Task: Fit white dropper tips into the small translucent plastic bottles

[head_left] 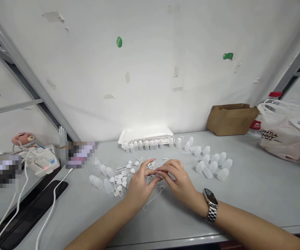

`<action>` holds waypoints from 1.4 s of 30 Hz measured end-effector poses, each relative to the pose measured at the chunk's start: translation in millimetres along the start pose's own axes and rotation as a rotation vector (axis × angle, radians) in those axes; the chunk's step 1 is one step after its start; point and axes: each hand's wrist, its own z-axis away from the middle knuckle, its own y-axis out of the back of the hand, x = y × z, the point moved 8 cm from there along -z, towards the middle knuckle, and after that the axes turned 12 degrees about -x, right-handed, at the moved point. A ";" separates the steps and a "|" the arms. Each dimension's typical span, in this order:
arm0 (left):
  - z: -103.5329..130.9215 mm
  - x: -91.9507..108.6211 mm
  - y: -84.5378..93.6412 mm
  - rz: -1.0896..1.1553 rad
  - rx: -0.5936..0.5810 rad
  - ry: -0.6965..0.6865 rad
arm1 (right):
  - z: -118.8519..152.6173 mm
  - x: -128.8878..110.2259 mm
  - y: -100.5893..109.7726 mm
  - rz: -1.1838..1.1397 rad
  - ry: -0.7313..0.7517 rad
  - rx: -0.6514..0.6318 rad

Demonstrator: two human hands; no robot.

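Note:
My left hand (141, 180) and my right hand (176, 178) meet fingertip to fingertip above the grey table, both pinching at one spot. What lies between the fingers is mostly hidden; a small pale bit shows. A thin white looped strap (153, 199) lies just below the fingers. Left of my left hand is a pile of small white caps with straps (120, 180), with some translucent bottles (108, 186) beside it. Several more translucent bottles (213, 166) lie and stand to the right of my right hand.
Capped small bottles (152, 144) stand in a row before a white stack (147, 133) at the wall. A cardboard box (230, 119) and plastic bag (282, 139) are back right. White cables (54, 199), a power strip (44, 161) and a black phone-like slab (32, 211) lie left.

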 end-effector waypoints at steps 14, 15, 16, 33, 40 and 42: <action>6.9 10.7 14.1 -0.147 0.130 -0.140 | -84.3 71.1 58.7 0.325 -0.285 -0.176; 6.8 11.3 12.4 -0.169 0.115 -0.154 | -86.8 77.2 54.8 0.340 -0.294 -0.195; 6.5 11.7 11.0 -0.191 0.104 -0.165 | -88.1 82.9 50.8 0.349 -0.306 -0.207; 4.2 14.4 9.8 -0.267 0.094 -0.261 | -91.8 114.7 34.0 0.486 -0.342 -0.171; 4.2 14.6 10.8 -0.256 0.087 -0.249 | -89.3 113.9 39.2 0.472 -0.355 -0.150; 4.0 13.8 11.5 -0.257 0.087 -0.247 | -89.6 113.4 39.4 0.465 -0.359 -0.144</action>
